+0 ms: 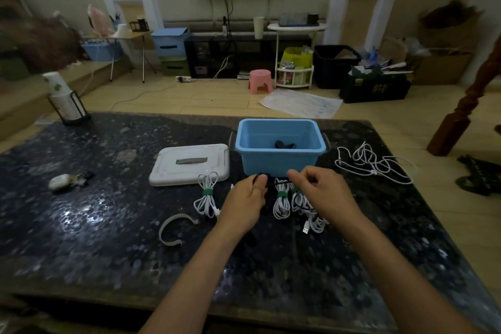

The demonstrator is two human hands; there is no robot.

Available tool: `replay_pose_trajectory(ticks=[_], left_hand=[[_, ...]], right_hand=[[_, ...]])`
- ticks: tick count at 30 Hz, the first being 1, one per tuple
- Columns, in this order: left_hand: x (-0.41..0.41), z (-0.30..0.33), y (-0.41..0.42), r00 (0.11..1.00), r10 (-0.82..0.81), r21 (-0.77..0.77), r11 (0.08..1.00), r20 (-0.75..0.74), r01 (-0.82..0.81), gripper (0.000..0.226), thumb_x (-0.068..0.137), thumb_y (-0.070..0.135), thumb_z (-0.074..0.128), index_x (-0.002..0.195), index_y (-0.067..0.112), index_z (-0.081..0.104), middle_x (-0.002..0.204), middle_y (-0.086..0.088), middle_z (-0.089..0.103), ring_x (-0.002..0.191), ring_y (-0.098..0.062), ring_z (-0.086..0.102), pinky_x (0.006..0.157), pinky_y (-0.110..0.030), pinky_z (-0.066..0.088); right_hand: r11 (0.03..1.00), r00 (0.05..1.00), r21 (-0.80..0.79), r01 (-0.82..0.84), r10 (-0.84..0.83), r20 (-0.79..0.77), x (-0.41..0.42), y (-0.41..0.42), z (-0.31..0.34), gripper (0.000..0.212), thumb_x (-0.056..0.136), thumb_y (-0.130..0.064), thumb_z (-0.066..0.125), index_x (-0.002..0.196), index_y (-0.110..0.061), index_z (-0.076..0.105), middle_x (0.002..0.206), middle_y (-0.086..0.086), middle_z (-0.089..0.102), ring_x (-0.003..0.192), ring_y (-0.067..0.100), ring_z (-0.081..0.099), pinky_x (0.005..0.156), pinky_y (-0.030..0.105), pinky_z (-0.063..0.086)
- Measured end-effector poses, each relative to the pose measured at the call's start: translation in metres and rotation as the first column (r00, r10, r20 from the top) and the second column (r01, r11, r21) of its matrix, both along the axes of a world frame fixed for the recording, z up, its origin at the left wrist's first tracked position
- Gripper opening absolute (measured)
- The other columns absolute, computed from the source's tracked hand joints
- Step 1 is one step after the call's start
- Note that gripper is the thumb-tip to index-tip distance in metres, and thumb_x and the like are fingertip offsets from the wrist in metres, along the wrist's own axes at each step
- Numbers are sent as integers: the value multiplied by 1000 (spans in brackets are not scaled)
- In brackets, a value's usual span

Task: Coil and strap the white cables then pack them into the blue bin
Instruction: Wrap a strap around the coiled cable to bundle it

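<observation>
The blue bin [280, 160] stands on the dark table with a few dark items lying inside. In front of it lie white coiled cables bound with green straps: one [207, 195] to the left of my hands, another [281, 200] between them, and a third [311, 214] partly under my right hand. My left hand [248, 202] and my right hand [322, 195] each pinch an end of a thin black cable [273, 184] stretched between them just in front of the bin. A loose, tangled white cable [375, 164] lies to the right of the bin.
The bin's white lid [189, 168] lies left of the bin. A curved white strip [173, 230] rests near the front left. A small white case with keys [63, 182] and a paper-cup holder [66, 100] stand at the far left. The table's right edge runs close to the loose cable.
</observation>
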State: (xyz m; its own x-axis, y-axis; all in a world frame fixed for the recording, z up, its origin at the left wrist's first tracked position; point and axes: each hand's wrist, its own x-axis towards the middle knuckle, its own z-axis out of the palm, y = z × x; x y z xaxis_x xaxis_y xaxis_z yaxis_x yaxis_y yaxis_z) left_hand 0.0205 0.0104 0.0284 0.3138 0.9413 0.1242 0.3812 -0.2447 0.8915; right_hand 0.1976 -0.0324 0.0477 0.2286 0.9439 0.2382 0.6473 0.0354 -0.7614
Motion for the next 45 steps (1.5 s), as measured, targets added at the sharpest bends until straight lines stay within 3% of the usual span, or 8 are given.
replay_pose_trajectory(ticks=[7,18,22,25,28,30,40,45], left_hand=[[-5,11,3,975,92,-146,987,201,-63,36,108,31,34,76,16,45,47,9,37,38,-9,32,43,-25,28],[5,13,-7,980,64,-320,947,190,0,55,93,72,37,69,26,55,48,9,47,46,-12,40,43,-32,31],[12,12,-13,978,90,-302,953,189,-30,46,83,68,48,78,26,65,104,-34,59,96,-56,56,89,-69,43],[11,7,-9,970,142,-291,953,199,-80,55,90,65,40,88,17,67,96,-21,69,91,-39,65,88,-57,50],[3,11,0,937,211,-267,954,278,-135,52,102,53,33,72,18,56,60,1,55,50,-15,49,52,-30,41],[-1,15,4,898,256,-294,943,358,-152,46,106,46,28,77,18,51,57,2,44,44,-11,35,42,-22,28],[2,28,-10,713,224,-358,933,665,41,45,107,45,26,85,13,49,56,2,34,42,-12,28,43,-25,21],[-8,28,-9,870,102,-337,938,482,77,47,105,48,28,83,12,49,50,3,29,40,-10,17,42,-21,12]], right_hand=[[996,996,-59,-61,56,-76,22,3,4,36,102,-38,49,71,-22,58,65,-5,59,60,8,51,62,32,40],[945,943,19,-326,327,-62,-34,-7,-10,17,101,-28,55,85,-31,60,75,-21,62,72,-1,56,69,27,46],[955,955,34,-296,297,-17,-47,-10,-20,15,100,-31,53,98,-23,65,87,-8,70,82,9,65,76,39,54],[959,960,43,-280,280,14,-47,-10,-19,19,99,-32,55,82,-25,60,76,-9,66,73,8,62,71,40,52],[962,962,17,-274,274,15,-44,-10,-20,27,99,-41,51,79,-26,60,75,-8,65,73,7,61,71,37,50],[958,957,-19,-286,286,43,-42,-10,-23,28,100,-41,47,80,-28,61,76,-9,64,74,5,60,71,35,49],[930,926,-205,-305,340,162,-53,-13,-35,41,103,-43,45,71,-22,59,62,-6,57,68,11,58,69,34,42],[900,884,-279,-336,404,238,-36,-8,-31,36,98,-47,53,69,-26,52,68,-6,58,70,10,57,71,37,46]])
